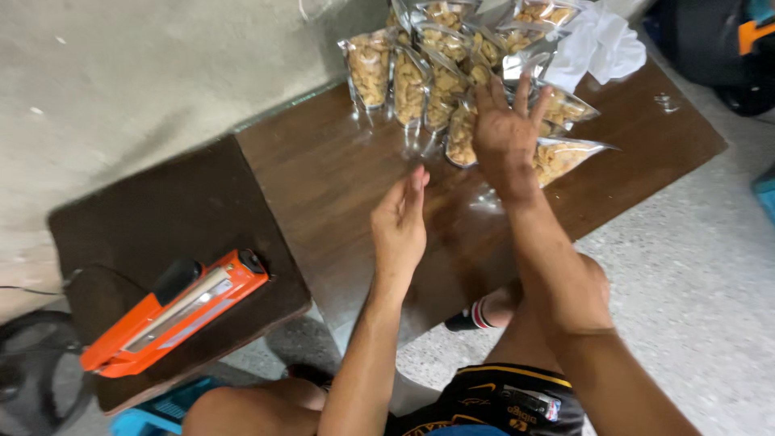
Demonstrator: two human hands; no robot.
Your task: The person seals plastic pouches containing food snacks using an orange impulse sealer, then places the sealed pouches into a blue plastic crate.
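My right hand point(507, 137), fingers spread, seems to touch the snack bags point(452, 77) beyond my fingertips; my left hand point(398, 226) hovers open over bare table point(323, 169).

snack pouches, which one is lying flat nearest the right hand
The clear snack pouch lying flat just right of the right hand, at the group's front edge; the others stand upright behind.

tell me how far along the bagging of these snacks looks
A good batch looks done: many clear filled snack bags stand and lie grouped at the far end of the wooden table. In hand: the right hand reaches over the nearest bags, fingers spread; the left hand hovers empty. The orange heat sealer sits unused on the dark board. What remains cannot be told.
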